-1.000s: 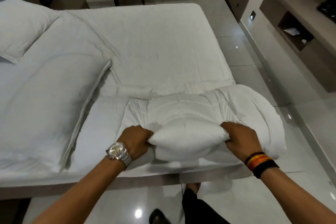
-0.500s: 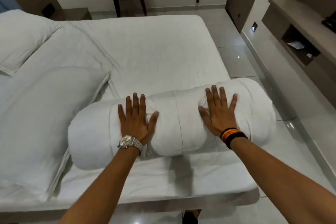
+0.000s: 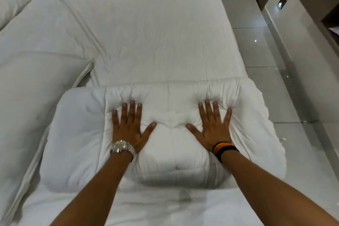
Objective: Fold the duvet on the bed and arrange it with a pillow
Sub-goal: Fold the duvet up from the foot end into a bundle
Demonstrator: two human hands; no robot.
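Head view, sole entry.

Item: white quilted duvet, padded fabric, folded into a thick bundle (image 3: 176, 152). Location: near edge of the white-sheeted bed (image 3: 146, 33), toward its right corner, lying crosswise. Condition: folded into a compact block; stitched seams run across the top; outer flaps spread wider on the left and right than the raised centre. Judged: folding largely done, compaction and squaring in hand.

Item: large white fabric pillow (image 3: 36, 106). Location: left side of the bed, its right border just beside the bundle's left end; whether they touch cannot be told. A second white pillow (image 3: 12, 2) lies at the far left corner. Judged: pairing the bundle with a pillow not yet done; this is what remains.

Item: left hand (image 3: 128, 126), silver wristwatch (image 3: 122, 147) at the wrist. Fingers straight and spread, palm flat on the bundle's top, left of centre, gripping nothing.

Item: right hand (image 3: 213, 127), striped black, yellow and red wristbands (image 3: 224, 149). Fingers straight and spread, palm flat, right of centre, gripping nothing.

Relation: duvet lies directly beneath both palms; fabric dimples and puckers at the fingertips (image 3: 132, 102); a raised ridge stands between the two thumbs.
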